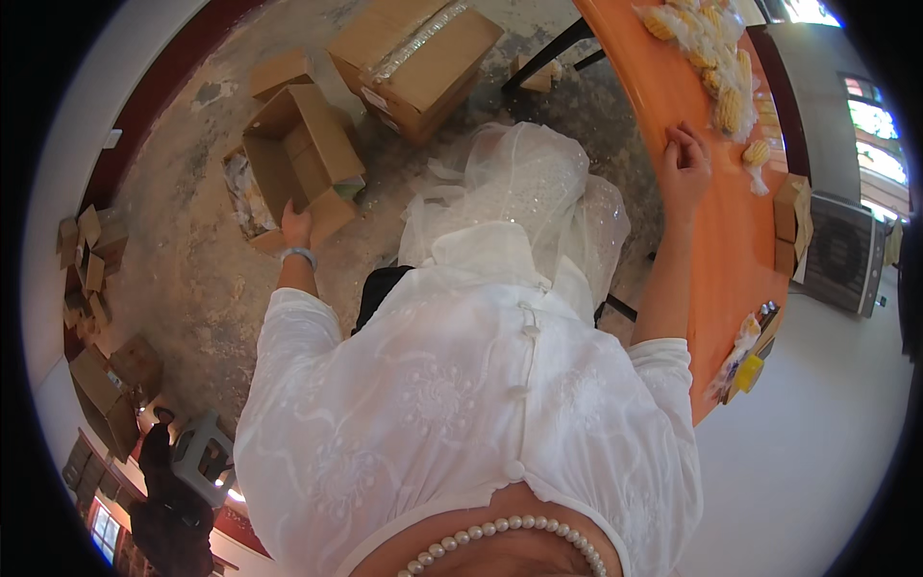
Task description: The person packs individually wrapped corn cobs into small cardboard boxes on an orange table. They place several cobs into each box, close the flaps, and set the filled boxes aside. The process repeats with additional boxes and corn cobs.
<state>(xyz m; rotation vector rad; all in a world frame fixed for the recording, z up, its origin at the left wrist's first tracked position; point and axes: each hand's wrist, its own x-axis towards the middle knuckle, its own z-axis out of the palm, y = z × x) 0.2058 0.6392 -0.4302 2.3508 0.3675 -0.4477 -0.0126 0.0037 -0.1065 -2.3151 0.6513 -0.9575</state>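
Observation:
My left hand (296, 226) grips the near edge of an open cardboard box (294, 155) on the floor, at its flaps. The box looks empty inside; a second open box holding plastic-wrapped items (245, 191) sits partly under it. My right hand (686, 160) is over the left edge of the orange table (728, 252), thumb and fingers curled close together. I cannot tell whether anything is between them. Ahead of it on the table lie several yellow ridged pieces in clear plastic bags (728, 97), and one small bagged piece (756, 153) lies apart, to the right.
A large taped cardboard box (418, 61) stands on the floor ahead, beside a small box (281, 73). Black table legs (551, 54) are near it. More cartons (94, 260) and a grey plastic stool (203, 458) are at left. A tape roll (748, 373) lies at the table's near end.

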